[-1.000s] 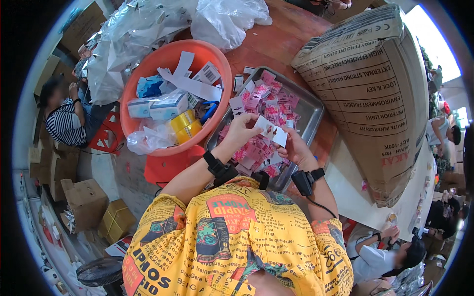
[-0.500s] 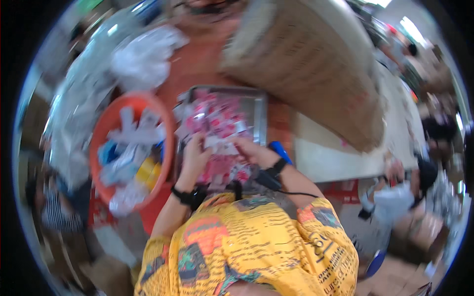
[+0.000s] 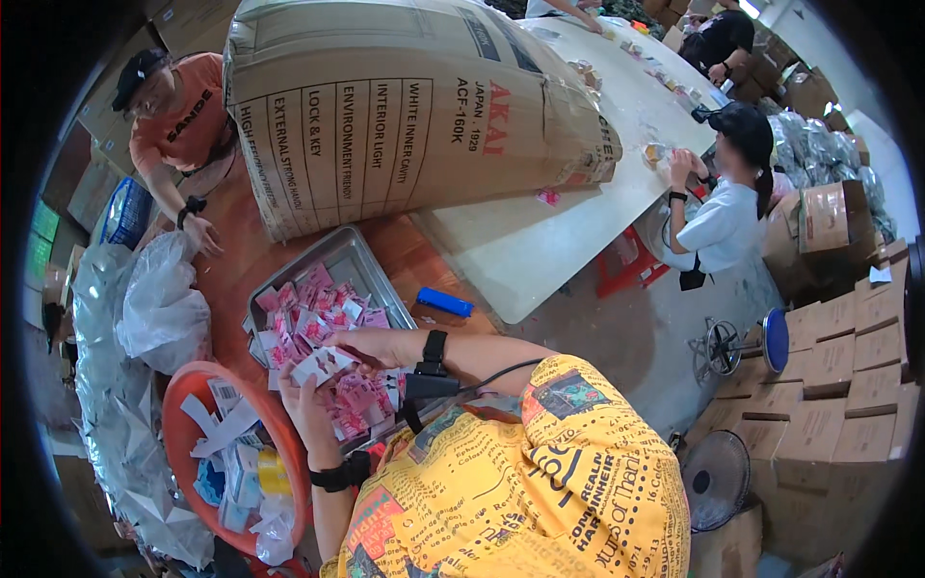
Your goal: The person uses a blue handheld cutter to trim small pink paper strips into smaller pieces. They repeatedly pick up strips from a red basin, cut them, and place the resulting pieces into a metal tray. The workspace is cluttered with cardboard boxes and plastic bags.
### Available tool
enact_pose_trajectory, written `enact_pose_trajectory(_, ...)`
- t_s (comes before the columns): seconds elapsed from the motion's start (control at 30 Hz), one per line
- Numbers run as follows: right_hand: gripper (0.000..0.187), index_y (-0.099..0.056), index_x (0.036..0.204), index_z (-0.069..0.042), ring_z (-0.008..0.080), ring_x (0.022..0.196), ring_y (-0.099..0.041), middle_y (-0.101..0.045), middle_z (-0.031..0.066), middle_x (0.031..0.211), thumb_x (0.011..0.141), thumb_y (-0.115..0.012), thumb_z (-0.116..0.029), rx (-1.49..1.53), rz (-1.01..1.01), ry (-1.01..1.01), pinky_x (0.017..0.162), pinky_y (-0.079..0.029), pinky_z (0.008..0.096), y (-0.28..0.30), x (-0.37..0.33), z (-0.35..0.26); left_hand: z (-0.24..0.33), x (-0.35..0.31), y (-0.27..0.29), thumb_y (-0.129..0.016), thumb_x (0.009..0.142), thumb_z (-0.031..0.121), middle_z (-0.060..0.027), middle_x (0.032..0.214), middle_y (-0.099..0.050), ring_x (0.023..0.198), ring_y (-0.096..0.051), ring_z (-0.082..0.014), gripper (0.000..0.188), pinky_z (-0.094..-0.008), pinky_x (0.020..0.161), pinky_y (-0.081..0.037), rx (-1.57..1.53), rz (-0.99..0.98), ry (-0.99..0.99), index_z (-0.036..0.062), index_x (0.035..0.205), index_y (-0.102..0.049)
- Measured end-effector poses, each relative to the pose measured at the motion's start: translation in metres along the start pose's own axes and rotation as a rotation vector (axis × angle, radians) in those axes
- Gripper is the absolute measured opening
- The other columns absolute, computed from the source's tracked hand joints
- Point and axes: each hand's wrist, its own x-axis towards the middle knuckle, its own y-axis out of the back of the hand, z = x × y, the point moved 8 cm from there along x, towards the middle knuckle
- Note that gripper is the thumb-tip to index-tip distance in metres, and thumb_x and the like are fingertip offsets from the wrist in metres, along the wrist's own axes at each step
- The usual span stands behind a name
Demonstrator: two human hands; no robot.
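Pinching a flat, perforated white card [image 3: 321, 365], the left hand [image 3: 305, 403] sits beside the right hand [image 3: 374, 347], whose grip is unclear, above jumbled pink packets [image 3: 306, 310].

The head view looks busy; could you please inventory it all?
White card: one, white, at hands
Cards: many, pink, in tray
Tray: one, silver, on table
Table: one, reddish, under tray
Small object: one, blue, right of tray
Carton: one, brown, on table
Tabletop: one, cream, beside table
Basin: one, orange, left
Tape roll: one, yellow, in basin
Plastic bags: several, clear, left
Boxes: many, brown, right
Fan: one, dark, right
Stools: two, red and blue, right
People: at least three, orange, white, black shirts, background
Left hand: one, bare, gripping white card
Right hand: one, bare, at white card
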Motion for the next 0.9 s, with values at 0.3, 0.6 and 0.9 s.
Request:
enact_pose_trajectory(0.3, 0.029, -0.056, 0.085, -0.015, 0.009, 0.044, -0.041, -0.049, -0.0029, 0.06, 0.089, -0.042, -0.04, 0.07, -0.231, 0.218, 0.039, -0.032, 0.0232, -0.015, 0.011, -0.013, 0.049, 0.001, -0.027, -0.055, 0.081, 0.002, -0.0083, 0.105, -0.05, 0.09, -0.054, -0.017, 0.043, -0.0265, 0.081, -0.044, 0.419, 0.054, -0.413, -0.0003, 0.121, -0.04)
enact_pose_trajectory(0.6, 0.043, -0.056, 0.108, -0.011, 0.0114, 0.063, -0.056, -0.061, 0.0012, 0.083, 0.091, -0.039, -0.046, -0.082, -0.107, 0.035, 0.049, -0.042, 0.0255, -0.023, 0.003, -0.008, 0.005, 0.01, 0.03, -0.051, 0.086, 0.009, -0.0032, 0.091, -0.062, 0.082, -0.058, -0.0093, 0.021, -0.0231, 0.069, -0.046, 0.212, 0.109, -0.135, -0.0013, 0.103, -0.059)
enact_pose_trajectory(0.9, 0.032, -0.058, 0.11, -0.003, 0.0051, 0.067, -0.051, -0.058, -0.0001, 0.078, 0.081, -0.063, -0.016, -0.721, -0.114, 0.342, 0.058, -0.042, 0.0211, -0.024, 0.016, -0.007, -0.007, -0.008, 0.095, -0.046, 0.088, 0.011, -0.0063, 0.09, -0.062, 0.074, -0.063, -0.0134, 0.023, -0.0261, 0.058, -0.052, -0.023, 0.318, 0.046, 0.0006, 0.107, -0.055)
